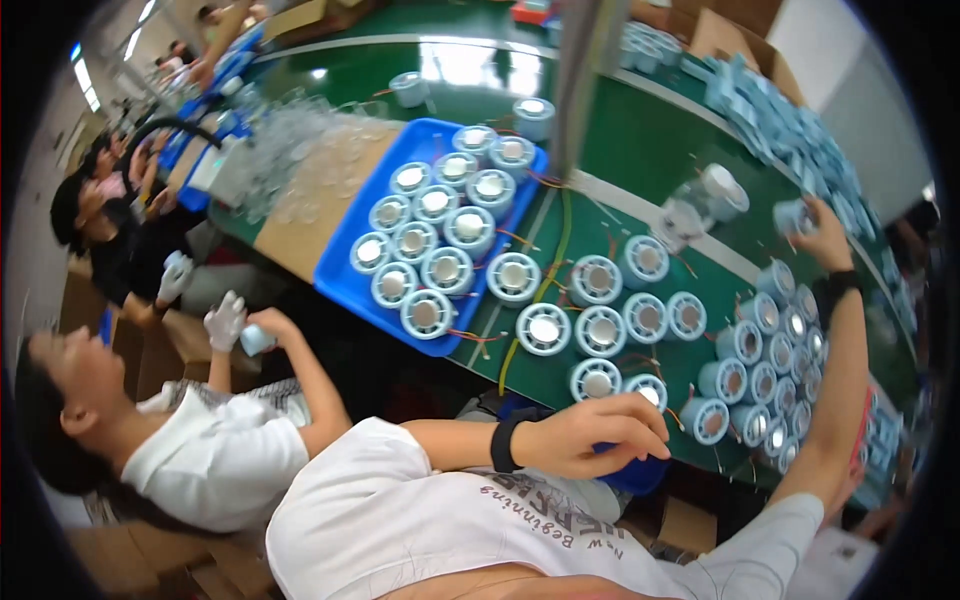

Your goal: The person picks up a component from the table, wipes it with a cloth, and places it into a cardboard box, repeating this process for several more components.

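At the far right, my right hand [828, 240] is raised over the table, its fingers closed on a light blue cylindrical unit [793, 218]. My left hand [595, 437] hovers near the table's front edge, fingers loosely bent and nothing visible in them. Just beyond it stand light blue round units with slotted rims, silver centres and thin wires, one of them a unit [601, 330] in a loose group. More units [741, 342] are packed closely below my right forearm. A clear plastic piece [683, 220] lies beside a pale unit [722, 190] in the middle right.
A blue tray [335, 268] full of units sits left of centre. Clear plastic parts [310, 150] are heaped behind cardboard [300, 240]. A grey post [580, 90] rises from the green table [470, 85]. Light blue pieces [780, 125] pile up far right. A co-worker [215, 450] sits left.
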`<act>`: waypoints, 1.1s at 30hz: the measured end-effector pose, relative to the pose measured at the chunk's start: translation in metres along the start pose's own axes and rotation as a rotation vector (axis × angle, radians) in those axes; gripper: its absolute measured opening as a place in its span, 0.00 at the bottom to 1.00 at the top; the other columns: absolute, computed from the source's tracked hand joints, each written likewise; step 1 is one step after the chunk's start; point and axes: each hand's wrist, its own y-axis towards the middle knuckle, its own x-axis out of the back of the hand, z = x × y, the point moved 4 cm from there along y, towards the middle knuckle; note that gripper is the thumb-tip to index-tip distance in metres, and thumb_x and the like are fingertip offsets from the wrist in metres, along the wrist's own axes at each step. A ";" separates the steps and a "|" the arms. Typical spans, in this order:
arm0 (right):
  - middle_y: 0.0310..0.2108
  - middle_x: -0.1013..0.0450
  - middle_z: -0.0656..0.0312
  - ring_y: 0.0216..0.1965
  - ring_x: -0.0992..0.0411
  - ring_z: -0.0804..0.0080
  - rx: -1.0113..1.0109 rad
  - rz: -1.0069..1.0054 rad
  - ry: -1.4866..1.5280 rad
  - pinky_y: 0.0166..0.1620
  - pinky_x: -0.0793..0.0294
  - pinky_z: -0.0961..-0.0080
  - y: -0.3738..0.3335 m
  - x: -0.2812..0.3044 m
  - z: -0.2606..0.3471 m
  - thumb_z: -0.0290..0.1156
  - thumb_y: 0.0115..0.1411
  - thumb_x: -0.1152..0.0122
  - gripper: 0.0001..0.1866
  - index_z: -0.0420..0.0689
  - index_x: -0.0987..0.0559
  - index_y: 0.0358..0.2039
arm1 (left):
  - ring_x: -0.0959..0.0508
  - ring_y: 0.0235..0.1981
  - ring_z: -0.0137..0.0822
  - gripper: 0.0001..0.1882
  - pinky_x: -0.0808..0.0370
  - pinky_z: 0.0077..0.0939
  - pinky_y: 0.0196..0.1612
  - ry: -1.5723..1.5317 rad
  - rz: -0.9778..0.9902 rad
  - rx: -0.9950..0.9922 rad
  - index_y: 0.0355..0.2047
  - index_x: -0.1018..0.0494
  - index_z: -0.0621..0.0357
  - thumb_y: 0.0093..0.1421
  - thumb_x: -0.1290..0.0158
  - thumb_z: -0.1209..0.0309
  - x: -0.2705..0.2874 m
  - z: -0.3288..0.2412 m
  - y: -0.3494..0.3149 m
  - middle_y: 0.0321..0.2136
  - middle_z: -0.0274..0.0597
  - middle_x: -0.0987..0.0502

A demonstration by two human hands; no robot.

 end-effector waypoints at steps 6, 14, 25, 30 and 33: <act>0.46 0.26 0.57 0.50 0.30 0.69 0.123 -0.063 0.154 0.53 0.31 0.72 -0.080 0.050 0.148 0.30 0.41 0.29 0.38 0.43 0.30 0.57 | 0.22 0.40 0.40 0.19 0.25 0.28 0.43 0.371 -0.067 0.037 0.44 0.25 0.61 0.53 0.50 0.89 0.001 -0.011 -0.007 0.44 0.49 0.24; 0.43 0.26 0.58 0.43 0.27 0.75 0.149 0.301 0.314 0.46 0.29 0.79 -0.206 0.054 0.252 0.39 0.46 0.25 0.34 0.38 0.26 0.52 | 0.26 0.54 0.47 0.35 0.28 0.34 0.53 0.844 -0.170 -0.185 0.57 0.33 0.62 0.47 0.35 0.81 -0.013 -0.013 0.026 0.56 0.52 0.31; 0.47 0.26 0.55 0.47 0.28 0.73 -0.050 0.327 0.749 0.47 0.29 0.79 -0.294 0.033 0.254 0.45 0.51 0.28 0.38 0.36 0.30 0.56 | 0.23 0.48 0.47 0.35 0.21 0.35 0.49 -0.298 -0.179 0.448 0.59 0.40 0.72 0.58 0.40 0.64 -0.028 0.007 -0.002 0.52 0.56 0.30; 0.53 0.28 0.57 0.50 0.28 0.70 0.487 0.111 0.421 0.51 0.29 0.77 -0.297 0.031 0.272 0.37 0.45 0.25 0.42 0.37 0.32 0.59 | 0.19 0.41 0.47 0.33 0.19 0.36 0.46 -0.709 -0.115 0.766 0.55 0.36 0.73 0.67 0.56 0.50 -0.037 0.008 -0.010 0.44 0.56 0.24; 0.56 0.30 0.59 0.52 0.29 0.67 0.481 0.127 0.434 0.54 0.30 0.74 -0.301 0.021 0.274 0.31 0.38 0.23 0.46 0.37 0.33 0.59 | 0.19 0.41 0.48 0.35 0.19 0.37 0.45 -0.770 -0.061 0.876 0.54 0.36 0.73 0.67 0.60 0.46 -0.041 0.012 -0.013 0.44 0.57 0.24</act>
